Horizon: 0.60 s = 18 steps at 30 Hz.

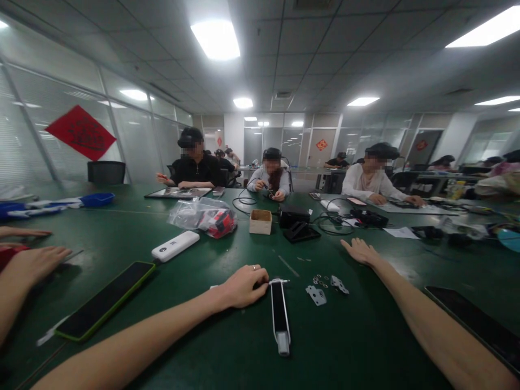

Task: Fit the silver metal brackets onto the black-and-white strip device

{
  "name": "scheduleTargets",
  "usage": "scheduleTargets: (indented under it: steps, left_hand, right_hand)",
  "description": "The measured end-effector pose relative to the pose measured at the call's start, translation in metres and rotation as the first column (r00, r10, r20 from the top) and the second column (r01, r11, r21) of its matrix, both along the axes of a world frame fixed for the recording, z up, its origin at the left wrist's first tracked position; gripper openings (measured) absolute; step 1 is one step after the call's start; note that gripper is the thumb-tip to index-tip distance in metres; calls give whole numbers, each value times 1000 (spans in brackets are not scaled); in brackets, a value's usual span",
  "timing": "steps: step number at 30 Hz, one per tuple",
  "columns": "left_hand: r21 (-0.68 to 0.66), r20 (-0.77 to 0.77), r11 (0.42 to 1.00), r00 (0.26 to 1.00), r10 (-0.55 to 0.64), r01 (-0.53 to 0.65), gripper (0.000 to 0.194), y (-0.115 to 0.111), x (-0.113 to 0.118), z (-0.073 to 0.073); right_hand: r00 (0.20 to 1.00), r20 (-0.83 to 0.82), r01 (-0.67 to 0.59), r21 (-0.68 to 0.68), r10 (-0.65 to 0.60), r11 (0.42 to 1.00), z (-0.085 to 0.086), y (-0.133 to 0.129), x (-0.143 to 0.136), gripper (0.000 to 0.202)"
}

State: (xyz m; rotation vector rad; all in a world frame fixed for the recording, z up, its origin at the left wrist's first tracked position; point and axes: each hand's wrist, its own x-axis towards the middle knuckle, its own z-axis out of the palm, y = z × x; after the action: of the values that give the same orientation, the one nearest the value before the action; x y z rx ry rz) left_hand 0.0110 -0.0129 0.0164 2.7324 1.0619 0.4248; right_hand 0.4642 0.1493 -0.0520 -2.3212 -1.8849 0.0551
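Looks like office turned workshop tbh: panel ceiling lights (pixel 216 39), glass partitions, people in dark headgear working at long green table (pixel 170 357).

A slim, pale metallic ring (pixel 254 267) circles one finger of the left hand (pixel 245 287), toward one o'clock from the middle of that hand. The right hand (pixel 361 252) is ungloved, and both forearms are bare where they show.

left hand (pixel 246 286): loosely curled (palm down) | right hand (pixel 359 252): outstretched, open
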Motion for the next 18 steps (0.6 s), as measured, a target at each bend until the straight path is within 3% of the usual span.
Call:
scheduleTargets:
  steps: [18]
  left_hand:
    - [4,12,1000,1000,-6,6,13,0,1,1]
  right_hand:
    - [997,15,-77,161,76,984,9,-11,-3,41]
